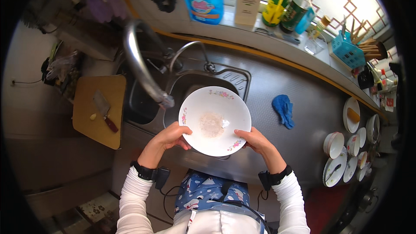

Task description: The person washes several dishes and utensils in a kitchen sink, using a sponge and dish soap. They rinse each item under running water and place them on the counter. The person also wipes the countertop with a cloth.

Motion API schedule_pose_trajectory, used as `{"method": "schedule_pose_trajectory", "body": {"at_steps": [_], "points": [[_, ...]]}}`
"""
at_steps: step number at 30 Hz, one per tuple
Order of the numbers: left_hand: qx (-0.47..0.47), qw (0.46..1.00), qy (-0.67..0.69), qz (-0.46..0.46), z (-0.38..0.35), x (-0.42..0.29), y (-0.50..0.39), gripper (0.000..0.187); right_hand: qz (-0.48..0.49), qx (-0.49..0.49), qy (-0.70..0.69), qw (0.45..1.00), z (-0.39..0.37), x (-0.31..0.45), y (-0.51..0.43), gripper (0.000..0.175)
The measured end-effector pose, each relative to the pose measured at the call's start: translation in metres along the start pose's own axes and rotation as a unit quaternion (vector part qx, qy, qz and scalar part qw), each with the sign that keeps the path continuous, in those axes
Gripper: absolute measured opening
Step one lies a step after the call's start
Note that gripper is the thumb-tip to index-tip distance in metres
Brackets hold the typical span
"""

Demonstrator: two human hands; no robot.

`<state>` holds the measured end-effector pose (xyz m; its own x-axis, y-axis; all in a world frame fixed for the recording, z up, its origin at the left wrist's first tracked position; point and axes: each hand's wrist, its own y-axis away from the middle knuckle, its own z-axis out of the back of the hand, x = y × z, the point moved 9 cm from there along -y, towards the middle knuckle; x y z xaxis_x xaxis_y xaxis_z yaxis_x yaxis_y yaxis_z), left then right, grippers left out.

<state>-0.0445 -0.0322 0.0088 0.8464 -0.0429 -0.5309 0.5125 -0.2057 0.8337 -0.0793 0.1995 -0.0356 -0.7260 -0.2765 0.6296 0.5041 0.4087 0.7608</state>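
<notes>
A wide white dish with a floral rim [214,104] is held level between both hands, over the front of the right sink basin [201,79]. My left hand [174,135] grips its left edge, thumb on top of the rim and fingers beneath. On the opposite edge, my right hand [255,139] holds it the same way. A brownish patch, perhaps residue or a little liquid, shows at the dish's centre. Left of the dish, the end of the large metal faucet [139,65] hangs over the sink. A crumpled blue cloth [283,111] lies on the steel counter to the right.
On the left, a cutting board [84,104] holds a cleaver [102,103] and a garlic clove [93,116]. Several bowls and plates [334,145] stand at the counter's right end. Bottles [250,0] and a blue utensil basket [348,52] line the window ledge.
</notes>
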Motion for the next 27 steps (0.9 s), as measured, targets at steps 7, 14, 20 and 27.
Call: {"method": "schedule_pose_trajectory", "body": {"at_steps": [7,14,20,27], "points": [[-0.149,0.988,0.005,-0.045,0.169,-0.019,-0.005,0.087,-0.036,-0.037,-0.033,0.998,-0.077,0.010,-0.032,0.034],[-0.195,0.950,0.107,-0.218,0.239,-0.125,-0.079,0.056,-0.066,-0.067,-0.061,0.994,-0.095,0.007,-0.036,0.031],[-0.201,0.949,0.127,-0.207,0.245,-0.134,-0.087,0.024,-0.046,-0.056,-0.089,0.993,-0.108,0.004,-0.036,0.032],[-0.194,0.941,0.117,-0.250,0.245,-0.129,-0.094,0.019,-0.026,-0.068,-0.096,0.993,-0.113,-0.002,-0.048,0.035]]}}
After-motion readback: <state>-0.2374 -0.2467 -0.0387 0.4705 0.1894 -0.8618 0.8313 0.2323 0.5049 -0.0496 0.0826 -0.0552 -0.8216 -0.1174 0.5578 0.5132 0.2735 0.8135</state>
